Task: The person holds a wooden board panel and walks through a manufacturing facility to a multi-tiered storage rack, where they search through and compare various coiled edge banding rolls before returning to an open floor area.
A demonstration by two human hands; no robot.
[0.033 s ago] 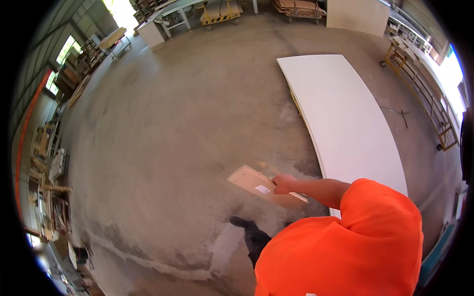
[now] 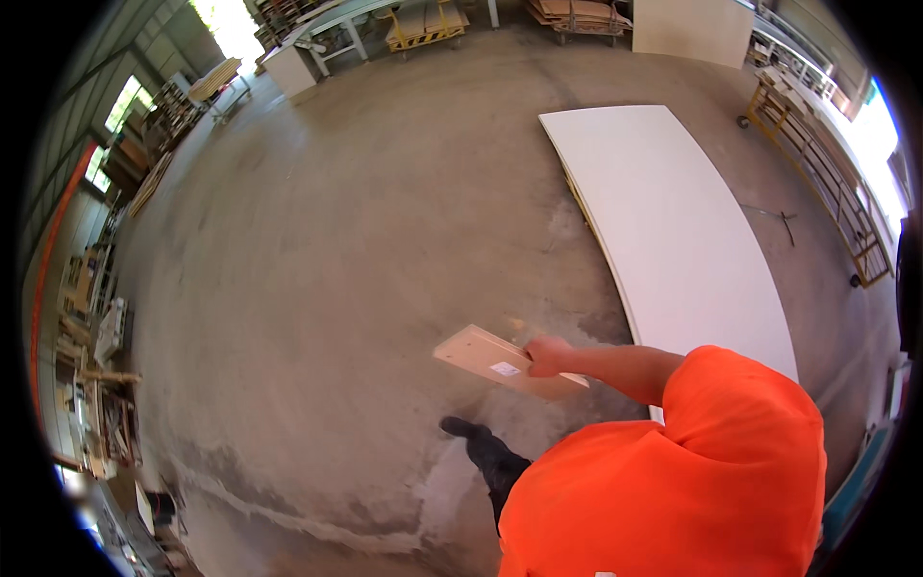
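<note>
My right hand (image 2: 548, 356) is closed round the upper edge of a light wooden board (image 2: 481, 362) with a small white label on its face. A second thin layer shows along its top edge, so it may be two boards together. The board hangs tilted above the concrete floor, its far end pointing left, clear of the large white panel (image 2: 663, 221) to its right. My bare right forearm comes out of an orange sleeve. My left hand is out of sight. Below the board, my dark shoe (image 2: 461, 426) stands on the floor.
The white panel lies low, with a yellowish edge beneath it. A wheeled yellow rack (image 2: 817, 163) stands at the right. Loaded carts (image 2: 423, 34) and a long table (image 2: 336, 14) are at the far side. Wood pieces and equipment (image 2: 106, 385) line the left wall.
The board and my right hand have shifted slightly left. My shoe has also moved a little to the left. The white panel stays nearly in place.
</note>
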